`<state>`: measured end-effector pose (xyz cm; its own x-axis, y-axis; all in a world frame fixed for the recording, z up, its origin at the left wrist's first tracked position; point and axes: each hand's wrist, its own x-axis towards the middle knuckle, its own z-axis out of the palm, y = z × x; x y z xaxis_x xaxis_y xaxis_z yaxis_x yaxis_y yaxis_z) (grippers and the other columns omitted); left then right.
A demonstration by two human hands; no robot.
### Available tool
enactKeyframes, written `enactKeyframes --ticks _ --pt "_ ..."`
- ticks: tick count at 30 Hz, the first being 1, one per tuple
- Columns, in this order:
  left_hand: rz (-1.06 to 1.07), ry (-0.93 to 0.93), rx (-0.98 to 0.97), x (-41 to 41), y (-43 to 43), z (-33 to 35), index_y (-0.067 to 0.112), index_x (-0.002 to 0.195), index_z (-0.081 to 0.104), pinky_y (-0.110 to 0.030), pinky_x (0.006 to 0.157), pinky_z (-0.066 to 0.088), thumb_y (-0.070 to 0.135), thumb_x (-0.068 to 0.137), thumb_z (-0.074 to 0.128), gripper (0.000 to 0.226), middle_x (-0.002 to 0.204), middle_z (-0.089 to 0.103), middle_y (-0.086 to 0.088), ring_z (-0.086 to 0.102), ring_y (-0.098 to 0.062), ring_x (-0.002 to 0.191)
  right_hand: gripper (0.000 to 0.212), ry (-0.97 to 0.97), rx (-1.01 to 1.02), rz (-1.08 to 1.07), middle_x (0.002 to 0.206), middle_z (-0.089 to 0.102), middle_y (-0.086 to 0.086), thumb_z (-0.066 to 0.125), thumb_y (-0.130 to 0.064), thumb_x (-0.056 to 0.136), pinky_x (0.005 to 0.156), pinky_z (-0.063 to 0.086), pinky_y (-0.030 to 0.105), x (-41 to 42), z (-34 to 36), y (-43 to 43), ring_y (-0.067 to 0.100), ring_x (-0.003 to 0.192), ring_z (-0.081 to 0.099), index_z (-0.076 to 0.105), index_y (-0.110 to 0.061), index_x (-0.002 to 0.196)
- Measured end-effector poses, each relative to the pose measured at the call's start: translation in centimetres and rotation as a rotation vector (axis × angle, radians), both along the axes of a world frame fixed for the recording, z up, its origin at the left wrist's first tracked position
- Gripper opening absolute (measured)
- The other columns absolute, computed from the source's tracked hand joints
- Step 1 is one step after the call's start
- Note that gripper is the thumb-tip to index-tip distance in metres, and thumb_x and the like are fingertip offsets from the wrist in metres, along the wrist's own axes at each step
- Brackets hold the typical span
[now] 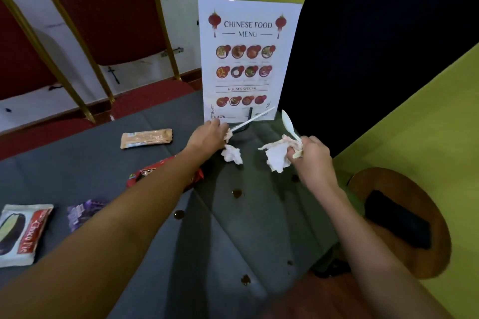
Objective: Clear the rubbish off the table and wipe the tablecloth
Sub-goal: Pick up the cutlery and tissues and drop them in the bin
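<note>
tablecloth (155,254): grey, creased, it covered the table from the near edge to the far one.
stains (245,279): dark brown spots lay scattered on the cloth, from the near middle up towards the hands.
choco pie wrapper (23,233): white and red, it lay flat at the near left.
purple wrapper (80,212): crumpled, it lay just right of the choco pie wrapper, partly behind the left forearm.
stool (363,189): round and wooden, it stood off the table at the near right, with a black flat object on its seat.
red wrapper (145,173): it lay mid-left, partly under the left forearm.
right hand (313,158): its fingers were curled round a crumpled white tissue (277,156) and the handle of a white plastic spoon (289,122), whose bowl pointed far and up.
left hand (207,137): its fingers were curled round a second crumpled tissue (232,154) and the end of a white straw (252,119), which slanted to the far right.
tan wrapper (146,138): long and flat, it lay on the cloth left of the left hand.
menu stand (248,59): upright at the far edge, it read "chinese food menu".
chairs (111,13): red, gold-framed, they stood beyond the table at the far left.
</note>
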<state>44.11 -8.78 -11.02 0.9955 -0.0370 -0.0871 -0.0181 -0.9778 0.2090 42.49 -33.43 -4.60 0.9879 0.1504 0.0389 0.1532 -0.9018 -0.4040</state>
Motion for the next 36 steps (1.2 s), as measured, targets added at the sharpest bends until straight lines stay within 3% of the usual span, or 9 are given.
enactKeyframes --ticks 4,8,12,14,20,27,31,36 --pt "-0.096 -0.064 -0.106 -0.7 -0.6 2.3 0.005 0.115 0.046 -0.040 0.078 0.048 0.020 0.090 0.056 0.030 0.113 0.053 -0.017 0.054 -0.031 0.100 0.010 -0.029 0.035 -0.009 0.089 0.048 0.004 0.063 -0.009 0.088 0.066 0.048 0.036 0.1 0.6 -0.1 0.026 0.077 0.055 0.058 -0.001 0.091" --pt "-0.198 0.086 -0.150 -1.2 -0.9 3.6 0.010 0.120 0.042 -0.037 0.083 0.048 0.025 0.092 0.055 0.035 0.111 0.057 -0.015 0.056 -0.028 0.099 0.011 -0.047 0.040 -0.010 0.089 0.047 0.005 0.063 -0.009 0.088 0.068 0.047 0.037 -0.2 1.2 -0.3 0.029 0.079 0.056 0.058 0.000 0.091" --pt "-0.272 0.309 0.022 -1.9 -2.4 3.4 0.012 0.127 0.045 -0.036 0.083 0.046 0.036 0.090 0.058 0.046 0.111 0.057 -0.012 0.057 -0.027 0.099 0.015 -0.047 0.038 -0.005 0.089 0.048 0.005 0.063 -0.012 0.089 0.064 0.040 0.030 -1.3 1.1 -0.9 0.023 0.076 0.052 0.061 0.001 0.097" --pt "-0.269 0.350 0.108 -2.4 -3.1 2.8 0.012 0.127 0.046 -0.038 0.086 0.047 0.031 0.090 0.058 0.043 0.114 0.057 -0.013 0.057 -0.029 0.103 0.016 -0.027 0.037 -0.003 0.090 0.048 0.006 0.062 -0.012 0.089 0.063 0.038 0.029 -1.9 0.9 -1.7 0.021 0.075 0.051 0.060 0.002 0.097" --pt "-0.144 0.167 0.128 -3.7 -3.6 4.5 0.009 0.124 0.049 -0.037 0.088 0.046 0.009 0.092 0.051 0.033 0.117 0.057 -0.014 0.055 -0.030 0.108 0.014 -0.011 0.039 0.021 0.090 0.049 0.004 0.064 -0.013 0.088 0.065 0.041 0.030 -3.3 1.8 -1.8 0.021 0.076 0.053 0.060 -0.001 0.092" --pt "0.211 -0.103 -0.128 -8.3 1.4 9.4 0.008 0.111 0.054 -0.038 0.077 0.041 0.025 0.090 0.057 0.028 0.108 0.060 -0.016 0.056 -0.035 0.101 0.017 -0.046 0.046 0.204 0.096 0.057 0.005 0.058 -0.022 0.091 0.073 0.053 0.040 -3.4 5.1 5.0 0.024 0.082 0.059 0.062 -0.007 0.096" --pt "0.391 -0.208 -0.211 -14.3 5.9 11.2 0.006 0.097 0.054 -0.035 0.066 0.034 0.024 0.088 0.061 0.020 0.097 0.063 -0.017 0.057 -0.035 0.092 0.016 -0.072 0.066 0.395 0.098 0.058 0.007 0.057 -0.020 0.092 0.075 0.048 0.034 -4.5 6.8 11.3 0.022 0.085 0.056 0.062 -0.007 0.100" --pt "0.671 -0.348 -0.292 -27.2 13.3 13.3 0.014 0.083 0.055 -0.030 0.060 0.030 0.024 0.085 0.067 0.016 0.084 0.066 -0.012 0.060 -0.032 0.082 0.020 -0.116 0.098 0.707 0.098 0.057 0.011 0.053 -0.025 0.093 0.073 0.044 0.038 -10.0 9.1 21.6 0.031 0.091 0.057 0.060 -0.006 0.094"
